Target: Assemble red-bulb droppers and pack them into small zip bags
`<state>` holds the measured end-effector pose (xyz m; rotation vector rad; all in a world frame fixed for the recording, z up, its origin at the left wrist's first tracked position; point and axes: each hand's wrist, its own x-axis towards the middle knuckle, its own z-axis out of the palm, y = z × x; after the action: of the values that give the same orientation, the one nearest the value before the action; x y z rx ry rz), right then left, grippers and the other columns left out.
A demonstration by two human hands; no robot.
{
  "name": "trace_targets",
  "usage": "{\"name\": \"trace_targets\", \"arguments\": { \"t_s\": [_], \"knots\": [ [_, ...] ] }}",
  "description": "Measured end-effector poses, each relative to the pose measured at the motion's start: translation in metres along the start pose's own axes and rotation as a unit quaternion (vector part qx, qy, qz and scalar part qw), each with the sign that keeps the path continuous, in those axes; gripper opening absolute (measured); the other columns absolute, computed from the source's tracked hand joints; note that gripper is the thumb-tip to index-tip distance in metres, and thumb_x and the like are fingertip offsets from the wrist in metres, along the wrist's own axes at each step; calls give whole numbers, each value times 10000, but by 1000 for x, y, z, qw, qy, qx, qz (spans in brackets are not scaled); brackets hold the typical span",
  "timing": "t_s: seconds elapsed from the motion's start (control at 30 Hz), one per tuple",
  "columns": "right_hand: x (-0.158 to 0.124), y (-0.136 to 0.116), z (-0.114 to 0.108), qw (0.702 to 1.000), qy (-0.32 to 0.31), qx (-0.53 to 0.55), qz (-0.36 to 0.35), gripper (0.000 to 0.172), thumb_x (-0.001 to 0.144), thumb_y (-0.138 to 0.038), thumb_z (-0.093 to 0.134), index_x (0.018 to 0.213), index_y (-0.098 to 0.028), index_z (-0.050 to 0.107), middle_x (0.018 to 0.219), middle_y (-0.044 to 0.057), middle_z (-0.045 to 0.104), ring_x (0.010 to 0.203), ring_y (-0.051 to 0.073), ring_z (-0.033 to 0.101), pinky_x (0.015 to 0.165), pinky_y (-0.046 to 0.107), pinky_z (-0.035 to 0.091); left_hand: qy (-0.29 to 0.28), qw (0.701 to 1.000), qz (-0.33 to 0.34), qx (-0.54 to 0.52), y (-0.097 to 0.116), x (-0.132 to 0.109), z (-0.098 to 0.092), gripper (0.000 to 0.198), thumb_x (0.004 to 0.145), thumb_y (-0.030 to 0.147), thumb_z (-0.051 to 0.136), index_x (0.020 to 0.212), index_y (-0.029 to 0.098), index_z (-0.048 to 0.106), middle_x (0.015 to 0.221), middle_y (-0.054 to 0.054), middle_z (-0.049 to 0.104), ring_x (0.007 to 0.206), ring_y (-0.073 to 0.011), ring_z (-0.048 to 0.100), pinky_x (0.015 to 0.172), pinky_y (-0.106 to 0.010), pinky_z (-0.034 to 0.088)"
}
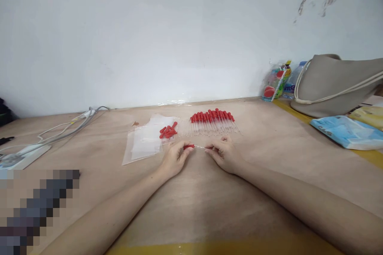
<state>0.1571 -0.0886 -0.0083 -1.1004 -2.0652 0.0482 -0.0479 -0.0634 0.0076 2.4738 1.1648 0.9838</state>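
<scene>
Between thumb and fingers, my left hand (175,158) pinches a red rubber dropper bulb (189,146). My right hand (224,154) is closed on the clear glass dropper tube (200,147), whose one end meets the bulb's mouth; how deep it sits inside is hard to make out. Just beyond the hands lies a row of red-capped droppers (214,117), bulbs toward the wall. Bare glass tubes (184,128) continue that row on its left. Several loose red bulbs (168,131) rest in a heap on clear plastic bags (145,141).
Power cables (86,115) run to a white power strip (26,157) at left. A grey bag (338,83), drink bottles (275,83) and a blue packet (344,131) stand or lie at right. A pixelated patch covers the lower left. The table (185,215) meets a white wall.
</scene>
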Motion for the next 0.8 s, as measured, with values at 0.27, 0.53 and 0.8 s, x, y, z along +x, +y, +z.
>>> {"name": "trace_targets", "arguments": {
  "t_s": [0.27, 0.53, 0.8],
  "knots": [
    [-1, 10, 2, 998, -27, 52, 14, 149, 837, -303, 502, 805, -233, 629, 692, -39, 655, 562, 88, 512, 776, 320, 262, -11, 997, 42, -59, -3, -4, 0, 158, 832, 291, 501, 846, 191, 623, 806, -17, 665, 760, -152, 585, 751, -299, 427],
    [0, 3, -7, 999, -32, -26, -28, 209, 847, -267, 446, 786, -214, 639, 696, -7, 652, 585, 106, 502, 737, 333, 217, -23, 994, 102, 6, -4, -4, 4, 168, 835, 308, 509, 827, 197, 634, 731, -8, 656, 686, -138, 559, 785, -317, 409],
    [0, -3, -2, 993, -28, -80, -80, 261, 859, -234, 380, 736, -172, 602, 645, 4, 614, 536, 97, 434, 661, 302, 187, -38, 991, 132, 5, -4, -7, 6, 187, 845, 296, 487, 856, 157, 611, 719, -33, 614, 688, -138, 554, 722, -289, 453]
  ]
}}
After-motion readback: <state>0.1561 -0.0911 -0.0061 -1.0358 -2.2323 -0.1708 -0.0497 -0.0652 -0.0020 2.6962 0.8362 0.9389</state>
